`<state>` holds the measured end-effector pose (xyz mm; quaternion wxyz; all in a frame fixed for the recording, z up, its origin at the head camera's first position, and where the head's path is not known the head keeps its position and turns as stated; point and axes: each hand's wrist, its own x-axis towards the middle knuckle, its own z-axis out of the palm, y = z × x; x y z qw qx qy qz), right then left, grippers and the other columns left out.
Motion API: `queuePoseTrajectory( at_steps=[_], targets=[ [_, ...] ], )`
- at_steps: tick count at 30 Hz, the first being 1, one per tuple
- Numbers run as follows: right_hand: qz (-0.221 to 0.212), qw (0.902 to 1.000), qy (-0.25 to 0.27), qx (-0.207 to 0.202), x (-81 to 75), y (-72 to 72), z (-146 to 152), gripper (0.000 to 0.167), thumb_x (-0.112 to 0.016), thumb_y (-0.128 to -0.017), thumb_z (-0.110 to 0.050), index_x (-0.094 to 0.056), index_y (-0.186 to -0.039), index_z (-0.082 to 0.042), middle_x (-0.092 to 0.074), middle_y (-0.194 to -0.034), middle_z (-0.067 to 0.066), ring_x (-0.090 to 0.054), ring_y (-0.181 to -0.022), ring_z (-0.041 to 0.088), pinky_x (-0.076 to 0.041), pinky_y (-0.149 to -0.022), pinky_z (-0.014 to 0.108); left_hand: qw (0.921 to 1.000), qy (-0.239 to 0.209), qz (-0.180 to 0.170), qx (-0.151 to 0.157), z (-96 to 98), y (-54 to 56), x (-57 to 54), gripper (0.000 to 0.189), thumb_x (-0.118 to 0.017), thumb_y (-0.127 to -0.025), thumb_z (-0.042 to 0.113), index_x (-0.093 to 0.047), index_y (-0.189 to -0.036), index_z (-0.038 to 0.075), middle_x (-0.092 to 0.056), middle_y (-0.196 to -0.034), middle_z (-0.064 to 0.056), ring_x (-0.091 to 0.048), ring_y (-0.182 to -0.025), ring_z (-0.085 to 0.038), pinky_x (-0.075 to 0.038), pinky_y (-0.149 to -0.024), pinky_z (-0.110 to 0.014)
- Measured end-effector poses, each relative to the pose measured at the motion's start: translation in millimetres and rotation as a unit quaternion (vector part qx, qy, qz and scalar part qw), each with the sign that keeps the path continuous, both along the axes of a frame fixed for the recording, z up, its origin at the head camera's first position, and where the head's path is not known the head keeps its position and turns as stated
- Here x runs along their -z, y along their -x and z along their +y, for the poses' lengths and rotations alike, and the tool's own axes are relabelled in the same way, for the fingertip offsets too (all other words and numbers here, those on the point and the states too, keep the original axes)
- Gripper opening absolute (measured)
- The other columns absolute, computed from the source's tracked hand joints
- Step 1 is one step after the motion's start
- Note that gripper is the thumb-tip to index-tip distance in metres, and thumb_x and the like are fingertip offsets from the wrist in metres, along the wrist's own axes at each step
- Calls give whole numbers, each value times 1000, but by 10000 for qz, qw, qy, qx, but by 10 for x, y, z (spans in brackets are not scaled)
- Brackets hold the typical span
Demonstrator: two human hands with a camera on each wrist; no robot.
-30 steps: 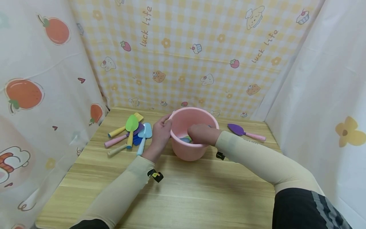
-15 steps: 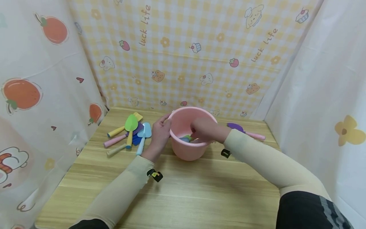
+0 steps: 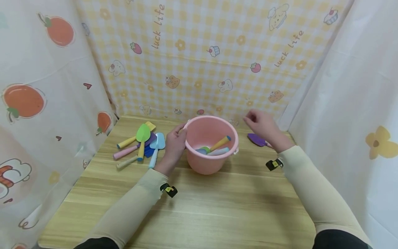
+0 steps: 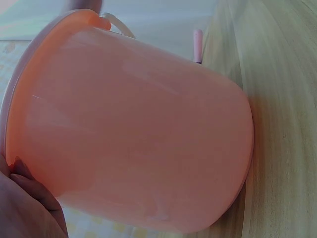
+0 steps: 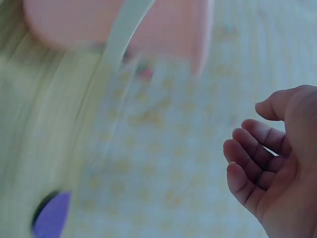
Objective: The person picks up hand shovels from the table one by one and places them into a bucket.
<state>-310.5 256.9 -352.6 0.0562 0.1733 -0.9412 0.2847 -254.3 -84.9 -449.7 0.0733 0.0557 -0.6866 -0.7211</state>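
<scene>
A pink bucket [image 3: 205, 166] stands upright on the wooden table. My left hand [image 3: 174, 147] grips its left rim, thumb and fingers curled at the edge in the left wrist view. Inside lie toy garden tools, among them one with a yellow handle [image 3: 221, 143] tipped in blue and one with a light blue handle [image 3: 218, 151]. Raised to the right of the bucket, my right hand [image 3: 264, 126] holds nothing, its fingers loosely bent in the right wrist view. Just below it lies a purple trowel [image 3: 256, 139], its pink handle mostly hidden behind the wrist.
Left of the bucket lies a pile of toy tools: a green trowel [image 3: 143, 133], a light blue shovel [image 3: 158, 141], a pink handle [image 3: 125, 153] and several others. A patterned curtain [image 3: 199, 69] closes off the back, and white curtains hang at both sides.
My right hand has come out of the bucket and moved right and up, letting the yellow and light blue handles inside show. The left hand keeps its grip on the rim.
</scene>
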Motion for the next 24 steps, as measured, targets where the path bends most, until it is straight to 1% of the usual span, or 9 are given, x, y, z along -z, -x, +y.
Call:
queuePoseTrajectory(
  at_steps=[3,5,8,10,12,15,17,22,24],
  targets=[
    [-153,9990,-107,414,197,142,355,27,-62,-113,-29,-70,-114,-3,-70,-103,17,-64,-91,32,-55,-79,46,10000,-16,-24,-15,1,1,-17,43,-60,-114,42,-69,-151,24,-67,-93,-33,-75,-105,-49,-66,-89,-46],
    [-278,9976,-213,604,355,240,586,31,-61,-113,-28,-69,-118,1,-71,-110,21,-65,-97,36,-57,-85,51,10000,-36,-43,-21,2,1,-29,42,-60,-113,42,-69,-151,24,-67,-96,-35,-75,-105,-48,-66,-91,-49],
    [-424,9953,-481,731,585,358,909,35,-62,-112,-23,-67,-125,9,-69,-119,29,-65,-109,45,-55,-98,61,10000,-46,-73,-11,7,8,-31,42,-61,-113,42,-70,-150,24,-67,-100,-37,-74,-105,-49,-65,-92,-50],
    [-588,9933,-636,760,716,407,1087,40,-62,-112,-21,-65,-130,14,-66,-126,35,-63,-117,51,-52,-103,66,10000,-47,-80,-7,10,10,-29,42,-61,-113,42,-70,-150,24,-68,-102,-38,-74,-106,-49,-66,-91,-48],
    [-744,9906,-886,731,832,435,1228,45,-62,-112,-22,-62,-135,17,-63,-130,40,-61,-121,56,-49,-106,69,10000,-47,-66,-3,11,11,-21,42,-61,-113,42,-70,-150,25,-67,-101,-38,-74,-106,-49,-67,-87,-43],
    [-900,9857,-1253,677,993,467,1384,49,-65,-111,-25,-62,-138,17,-62,-134,43,-60,-124,60,-48,-108,71,10000,-6,-43,-7,13,4,-17,41,-61,-112,43,-71,-149,26,-69,-102,-36,-74,-106,-48,-66,-78,-33],
    [-912,9833,-1423,668,1086,466,1446,49,-67,-110,-25,-64,-136,16,-63,-134,42,-61,-125,60,-48,-107,71,10000,-3,-14,8,13,-1,-14,41,-61,-113,43,-71,-149,27,-69,-102,-36,-74,-106,-48,-66,-78,-34],
    [-987,9820,-1488,621,1330,483,1535,47,-69,-108,-24,-66,-137,14,-65,-135,42,-61,-126,61,-47,-110,72,10000,-54,23,72,10,6,-11,42,-61,-113,43,-70,-151,26,-74,-110,-33,-74,-108,-49,-65,-92,-53],
    [-1005,9809,-1563,575,1420,505,1563,46,-69,-108,-23,-66,-137,13,-66,-133,41,-61,-126,61,-46,-110,71,10000,-48,-2,79,10,12,-9,42,-61,-113,43,-70,-151,27,-75,-112,-31,-74,-108,-50,-64,-93,-55]
  ],
)
